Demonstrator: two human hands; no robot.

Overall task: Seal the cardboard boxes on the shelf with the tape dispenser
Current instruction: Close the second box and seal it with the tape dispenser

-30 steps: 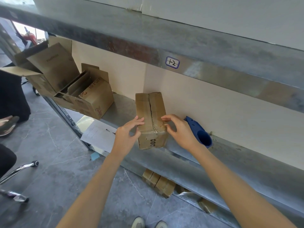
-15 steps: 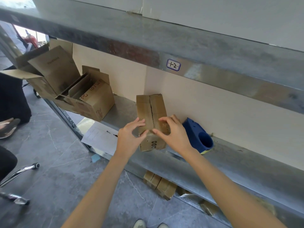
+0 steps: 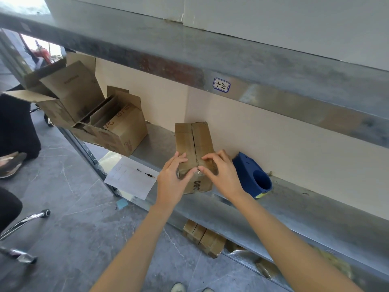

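A small closed cardboard box (image 3: pixel 194 140) stands on the metal shelf (image 3: pixel 294 209), its top flaps meeting in a centre seam. My left hand (image 3: pixel 173 178) grips its near left corner, thumb on the front edge. My right hand (image 3: pixel 221 171) presses on the near right part of the top, fingertips at the seam. A blue tape dispenser (image 3: pixel 251 175) lies on the shelf just right of the box, behind my right wrist, untouched. Two open cardboard boxes (image 3: pixel 117 127) with raised flaps sit at the shelf's left end.
A paper sheet (image 3: pixel 130 178) with a pen (image 3: pixel 147 173) hangs over the shelf's front edge left of the box. The upper shelf (image 3: pixel 189 53) overhangs closely. Small boxes (image 3: pixel 204 239) lie below. A chair base (image 3: pixel 25 224) and another person's foot (image 3: pixel 10 163) are at left.
Both hands have closed in on the near end of the small box; the right hand slid left from the box's right side onto the seam, uncovering the tape dispenser.
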